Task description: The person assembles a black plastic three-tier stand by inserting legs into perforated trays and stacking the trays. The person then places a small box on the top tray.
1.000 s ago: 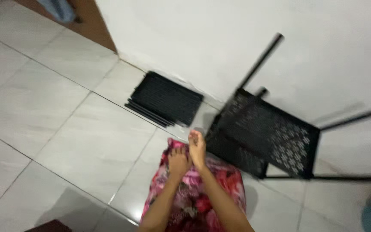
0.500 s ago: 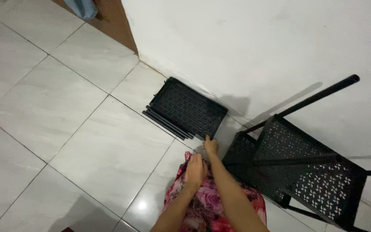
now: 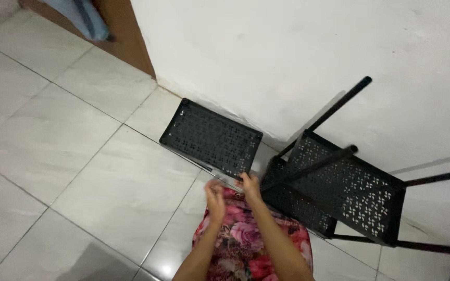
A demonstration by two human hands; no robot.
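At the stacked black perforated panels (image 3: 210,138), my right hand (image 3: 249,184) grips the near edge; left hand (image 3: 215,196) open, blurred. Lifting needs a firmer hold, I judge.

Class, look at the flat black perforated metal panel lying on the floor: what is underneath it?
Under the flat black perforated metal panel, edges of more stacked black panels show, resting on the white tiled floor. How many cannot be told. The right hand touches its near corner.
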